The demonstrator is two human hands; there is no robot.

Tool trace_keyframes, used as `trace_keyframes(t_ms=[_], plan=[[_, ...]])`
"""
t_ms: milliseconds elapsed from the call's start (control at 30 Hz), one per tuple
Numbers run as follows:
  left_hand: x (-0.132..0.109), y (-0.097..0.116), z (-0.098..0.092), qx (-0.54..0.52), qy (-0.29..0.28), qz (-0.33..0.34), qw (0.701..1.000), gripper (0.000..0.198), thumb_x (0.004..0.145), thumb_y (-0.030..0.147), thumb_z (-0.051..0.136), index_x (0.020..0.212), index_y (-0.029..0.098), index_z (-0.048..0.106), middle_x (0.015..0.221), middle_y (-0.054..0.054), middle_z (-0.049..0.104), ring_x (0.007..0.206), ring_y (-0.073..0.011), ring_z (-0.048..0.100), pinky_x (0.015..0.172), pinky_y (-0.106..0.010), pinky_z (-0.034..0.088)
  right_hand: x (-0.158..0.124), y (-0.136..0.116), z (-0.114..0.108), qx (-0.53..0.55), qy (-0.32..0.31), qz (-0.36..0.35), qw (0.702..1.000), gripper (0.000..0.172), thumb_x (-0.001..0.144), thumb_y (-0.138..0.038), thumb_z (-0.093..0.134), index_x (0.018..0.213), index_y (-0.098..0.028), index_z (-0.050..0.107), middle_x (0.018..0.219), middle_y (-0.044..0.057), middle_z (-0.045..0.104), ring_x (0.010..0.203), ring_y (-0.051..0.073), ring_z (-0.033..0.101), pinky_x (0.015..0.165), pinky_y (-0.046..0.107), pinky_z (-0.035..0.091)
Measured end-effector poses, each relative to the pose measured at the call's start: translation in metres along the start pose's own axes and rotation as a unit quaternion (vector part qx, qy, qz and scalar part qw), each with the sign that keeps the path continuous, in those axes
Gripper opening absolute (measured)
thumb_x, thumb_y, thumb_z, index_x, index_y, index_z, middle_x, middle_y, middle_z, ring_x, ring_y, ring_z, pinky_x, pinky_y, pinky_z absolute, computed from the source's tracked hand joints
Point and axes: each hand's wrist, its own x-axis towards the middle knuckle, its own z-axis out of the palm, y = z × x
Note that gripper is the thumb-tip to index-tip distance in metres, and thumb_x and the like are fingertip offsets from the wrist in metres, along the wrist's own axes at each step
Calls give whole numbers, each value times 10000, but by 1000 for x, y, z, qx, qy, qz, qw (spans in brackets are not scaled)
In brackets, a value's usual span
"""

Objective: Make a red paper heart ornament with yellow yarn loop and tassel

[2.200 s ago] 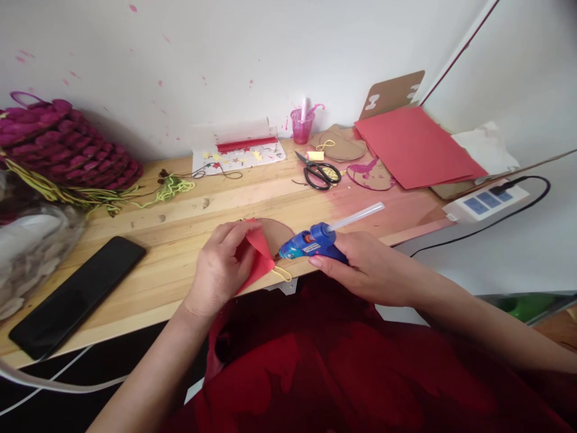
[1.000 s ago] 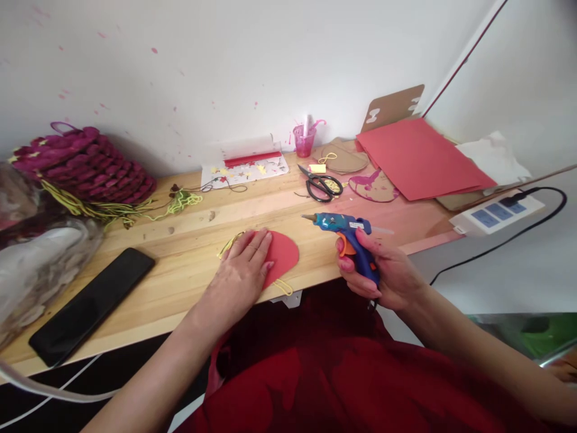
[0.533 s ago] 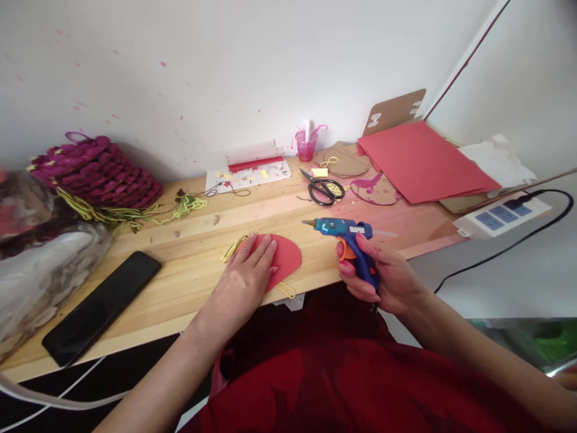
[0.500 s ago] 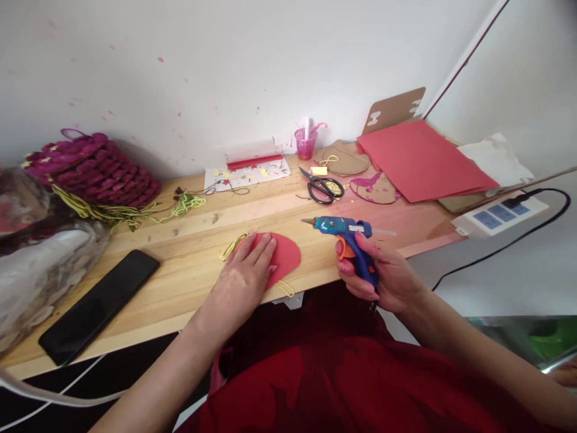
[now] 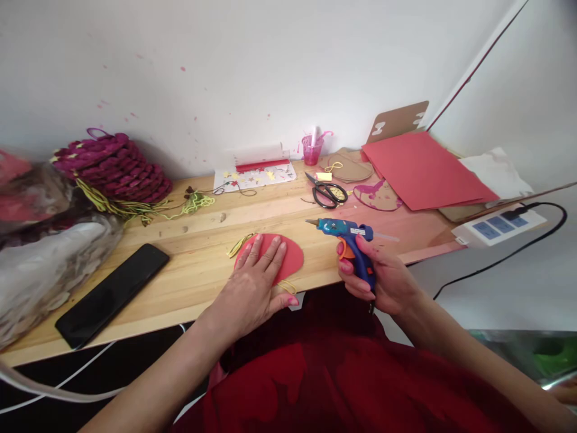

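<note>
Glue gun point(image 5: 345, 233) lifted off the work; your right hand point(image 5: 383, 279) grips it. Left hand point(image 5: 256, 282), fingers spread, presses the red paper piece point(image 5: 292, 255) flat at the table point(image 5: 189, 270) edge. Gluing looks done, bond setting.

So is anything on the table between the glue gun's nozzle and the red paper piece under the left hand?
Nothing visible. Bare wood lies between the glue gun in the right hand and the red paper piece pressed by the left hand.
</note>
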Motion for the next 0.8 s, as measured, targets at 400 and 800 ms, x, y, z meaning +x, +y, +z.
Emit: trace_keyframes(t_ms=[400, 800], plan=[[-3, 1, -10, -52, -16, 33, 998, 1008, 785, 848, 549, 1610, 311, 335, 1685, -127, 293, 1551, -521, 28, 1189, -745, 181, 1, -1, 4, -2, 15, -9, 1000, 323, 934, -470, 626, 856, -157, 650, 670, 1, 610, 389, 67, 403, 319, 178, 296], [2, -10, 8, -78, 58, -44, 994, 662, 1043, 457, 443, 1590, 95, 351, 1649, -172, 358, 1575, -321, 212, 1259, -558, 282, 5, -4, 12, 4, 59, 19, 998, 354, 982, -471, 544, 816, -167, 614, 651, 2, 590, 409, 83, 453, 319, 182, 322]])
